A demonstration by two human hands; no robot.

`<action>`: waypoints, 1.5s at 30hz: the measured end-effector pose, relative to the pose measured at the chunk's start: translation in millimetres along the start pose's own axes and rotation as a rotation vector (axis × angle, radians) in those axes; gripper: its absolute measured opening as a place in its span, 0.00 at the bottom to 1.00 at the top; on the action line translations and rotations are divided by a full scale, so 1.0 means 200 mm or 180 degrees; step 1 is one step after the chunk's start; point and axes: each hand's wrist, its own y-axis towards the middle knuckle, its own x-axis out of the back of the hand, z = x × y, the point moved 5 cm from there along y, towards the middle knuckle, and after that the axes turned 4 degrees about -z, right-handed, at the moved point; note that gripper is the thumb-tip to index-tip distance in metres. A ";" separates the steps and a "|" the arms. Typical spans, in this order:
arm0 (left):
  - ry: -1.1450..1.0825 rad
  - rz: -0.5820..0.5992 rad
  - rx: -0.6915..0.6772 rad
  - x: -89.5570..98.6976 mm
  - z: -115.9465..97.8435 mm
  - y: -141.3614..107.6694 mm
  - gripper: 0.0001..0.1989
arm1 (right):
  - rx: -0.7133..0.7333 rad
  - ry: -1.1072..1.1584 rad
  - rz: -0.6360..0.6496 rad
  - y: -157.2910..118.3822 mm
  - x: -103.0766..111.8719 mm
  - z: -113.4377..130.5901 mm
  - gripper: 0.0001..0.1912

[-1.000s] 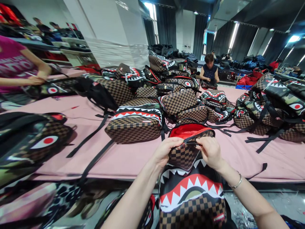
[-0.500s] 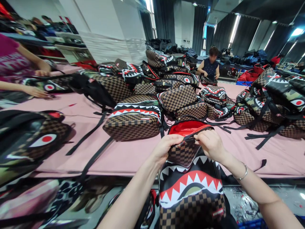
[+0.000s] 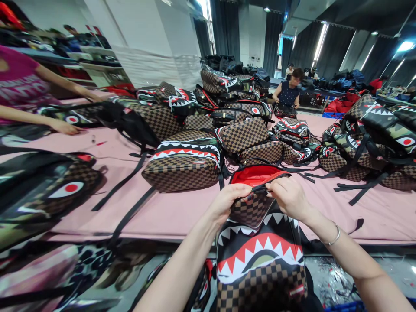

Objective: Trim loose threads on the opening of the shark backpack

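Note:
A brown checkered backpack with a red and white shark mouth stands against the table's near edge in front of me. Its top is unzipped and shows a red lining. My left hand pinches the left rim of the opening. My right hand, with a thin bracelet on the wrist, pinches the rim just to the right, at the zipper. Both hands are shut on the backpack's top edge.
A pink-covered table carries several shark-print backpacks: one lying flat, a pile at right, another at left. A person in pink works at the left; another sits at the far end.
My hands keep their grip on the backpack's opening and have barely moved. The person at left has stretched an arm further across the table. The view has shifted slightly.

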 end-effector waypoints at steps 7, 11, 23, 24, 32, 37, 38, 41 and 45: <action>-0.0045 -0.0008 -0.0022 0.00 0.00 0.00 0.09 | 0.0211 -0.0243 -0.0035 0.01 0.02 0.00 0.09; -0.0054 0.0008 -0.0019 0.00 0.00 0.00 0.09 | 0.0317 -0.0278 -0.0156 0.01 0.01 0.00 0.07; -0.0215 0.0110 0.0137 0.01 0.01 0.02 0.11 | -0.0069 0.0591 -0.0140 -0.03 -0.04 -0.09 0.07; -0.0231 0.0110 0.0145 0.01 0.01 0.02 0.10 | -0.0069 0.0598 -0.0101 -0.03 -0.04 -0.09 0.07; -0.0165 0.0170 -0.0038 0.01 0.01 0.02 0.09 | 0.0143 0.0373 0.0069 0.02 -0.05 -0.05 0.09; -0.0157 0.0140 -0.0014 0.02 0.01 0.02 0.10 | 0.0117 0.0387 0.0126 0.03 -0.04 -0.05 0.08; -0.0151 0.0142 -0.0007 0.02 0.01 0.02 0.11 | 0.0044 0.0506 0.0109 0.02 -0.04 -0.06 0.08; -0.0144 0.0175 0.0008 0.02 0.01 0.02 0.12 | -0.0339 0.1130 -0.0097 0.01 -0.04 -0.08 0.07; -0.0165 0.0230 -0.0124 0.01 0.00 0.01 0.13 | -0.1017 0.1676 -0.0254 0.00 -0.11 -0.11 0.11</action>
